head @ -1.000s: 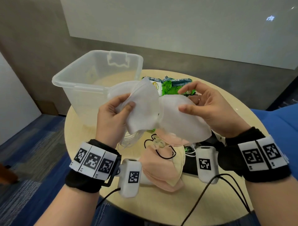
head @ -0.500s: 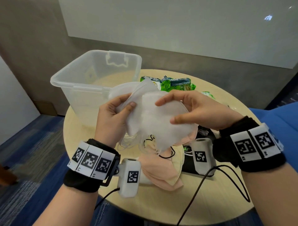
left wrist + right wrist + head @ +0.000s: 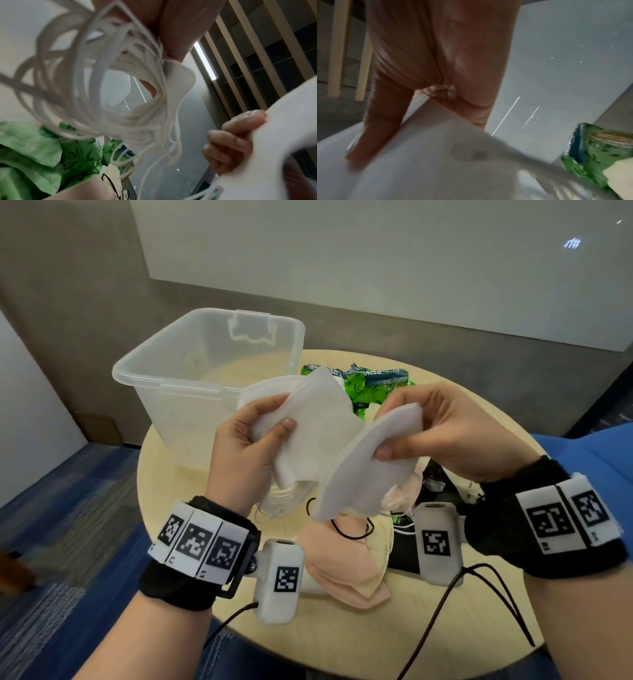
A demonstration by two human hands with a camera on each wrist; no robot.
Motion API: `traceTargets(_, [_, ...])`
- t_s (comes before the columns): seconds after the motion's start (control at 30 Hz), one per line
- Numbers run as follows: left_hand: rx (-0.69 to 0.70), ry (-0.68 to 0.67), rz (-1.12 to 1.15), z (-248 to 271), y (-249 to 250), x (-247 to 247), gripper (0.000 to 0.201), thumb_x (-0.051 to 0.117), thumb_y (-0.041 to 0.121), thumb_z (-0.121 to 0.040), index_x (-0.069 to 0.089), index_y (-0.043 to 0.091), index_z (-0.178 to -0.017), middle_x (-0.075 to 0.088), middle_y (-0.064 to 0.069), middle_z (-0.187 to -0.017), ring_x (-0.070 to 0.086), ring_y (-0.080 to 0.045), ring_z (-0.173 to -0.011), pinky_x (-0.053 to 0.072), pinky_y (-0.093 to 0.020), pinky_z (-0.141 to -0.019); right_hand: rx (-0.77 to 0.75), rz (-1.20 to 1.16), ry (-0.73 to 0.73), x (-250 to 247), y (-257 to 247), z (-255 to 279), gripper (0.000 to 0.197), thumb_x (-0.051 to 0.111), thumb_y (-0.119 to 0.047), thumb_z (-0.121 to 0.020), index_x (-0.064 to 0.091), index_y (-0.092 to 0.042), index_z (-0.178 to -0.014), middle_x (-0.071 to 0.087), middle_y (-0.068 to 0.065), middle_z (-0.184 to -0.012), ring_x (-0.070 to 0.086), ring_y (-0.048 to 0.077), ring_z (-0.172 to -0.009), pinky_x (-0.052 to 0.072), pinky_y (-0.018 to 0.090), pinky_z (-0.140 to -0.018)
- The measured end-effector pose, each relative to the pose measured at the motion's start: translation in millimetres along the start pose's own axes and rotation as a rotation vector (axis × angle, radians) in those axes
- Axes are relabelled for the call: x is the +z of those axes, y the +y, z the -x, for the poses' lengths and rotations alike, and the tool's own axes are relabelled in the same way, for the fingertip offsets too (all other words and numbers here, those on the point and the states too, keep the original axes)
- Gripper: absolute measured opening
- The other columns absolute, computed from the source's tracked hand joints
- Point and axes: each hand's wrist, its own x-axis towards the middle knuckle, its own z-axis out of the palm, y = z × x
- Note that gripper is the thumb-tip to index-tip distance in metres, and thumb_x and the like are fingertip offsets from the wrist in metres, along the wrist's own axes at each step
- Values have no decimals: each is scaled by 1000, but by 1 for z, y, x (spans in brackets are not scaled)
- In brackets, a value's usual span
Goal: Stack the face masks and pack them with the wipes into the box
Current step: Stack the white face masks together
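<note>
Right hand (image 3: 455,433) has lifted 1 white mask (image 3: 363,470) off the stack of white masks (image 3: 315,426) that left hand (image 3: 246,450) pinches; both are above table (image 3: 342,628), so box (image 3: 209,368) is unfilled.

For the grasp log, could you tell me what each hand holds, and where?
Left hand grips the white mask stack at its left end; right hand pinches a single white mask by its upper edge.
</note>
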Motion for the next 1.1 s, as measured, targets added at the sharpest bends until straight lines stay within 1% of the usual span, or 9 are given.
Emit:
traceTargets(0.07, [-13, -21, 2, 2, -1, 4, 27, 61, -5, -82, 65, 21, -88, 69, 19, -72, 61, 4, -71, 49, -12, -64, 10, 84, -65, 10, 2, -6, 20, 72, 9, -66, 68, -10, -71, 67, -4, -69, 60, 5, -66, 48, 16, -63])
traceTargets(0.13, [-18, -49, 0, 4, -1, 6, 26, 61, -5, -83, 64, 21, -87, 69, 19, -72, 61, 4, -69, 49, -13, -63, 5, 150, -6, 18, 6, -15, 18, 71, 9, -70, 67, -9, -72, 65, -2, -69, 58, 6, -66, 47, 16, -64])
traceTargets(0.23, [-17, -98, 24, 6, 1, 6, 26, 60, -6, -83, 65, 19, -90, 70, 16, -74, 62, 1, -69, 50, -15, -62, -74, 257, 137, 26, 16, -27, 24, 76, 0, -67, 66, -22, -70, 61, -5, -72, 55, 7, -72, 44, 19, -70])
traceTargets(0.4, [3, -175, 95, 9, 4, 5, 29, 66, -2, -68, 65, 13, -93, 72, 12, -80, 64, -2, -73, 51, -17, -63, -201, 264, 289, 30, 32, -28, 41, 78, -7, -59, 61, -32, -87, 62, 2, -91, 62, 21, -87, 50, 38, -82])
traceTargets(0.53, [20, -195, 133, 10, 4, 7, 29, 61, -2, -67, 63, 11, -93, 72, 14, -80, 65, 1, -73, 51, -15, -63, -259, 258, 399, 31, 33, -24, 55, 81, -8, -56, 48, -32, -93, 55, -11, -89, 61, 30, -70, 51, 43, -63])
traceTargets(0.63, [36, -190, 140, 11, 2, 7, 29, 60, -3, -67, 63, 11, -92, 72, 14, -82, 65, 1, -76, 51, -15, -65, -335, 352, 451, 32, 34, -23, 50, 83, -17, -56, 50, -31, -90, 61, 4, -91, 58, 36, -69, 51, 50, -60])
traceTargets(0.83, [56, -201, 137, 12, 3, 6, 29, 60, -3, -68, 65, 13, -92, 72, 14, -82, 65, 1, -77, 51, -14, -66, -351, 460, 497, 31, 40, -23, 26, 84, -16, -57, 63, -12, -71, 62, 1, -99, 62, 19, -91, 51, 29, -68])
traceTargets(0.97, [65, -203, 97, 12, 3, 7, 30, 61, -1, -67, 64, 14, -93, 72, 15, -82, 64, 2, -78, 50, -14, -66, -356, 454, 503, 31, 41, -22, 22, 85, -15, -57, 67, -10, -70, 63, -2, -85, 58, 7, -76, 41, 15, -60])
traceTargets(1.1, [52, -212, 68, 11, 1, 6, 29, 63, 0, -68, 66, 16, -92, 72, 15, -84, 64, 1, -78, 51, -16, -67, -390, 531, 504, 31, 40, -21, 20, 85, -17, -59, 68, -18, -71, 59, -10, -71, 51, 11, -68, 37, 13, -64])
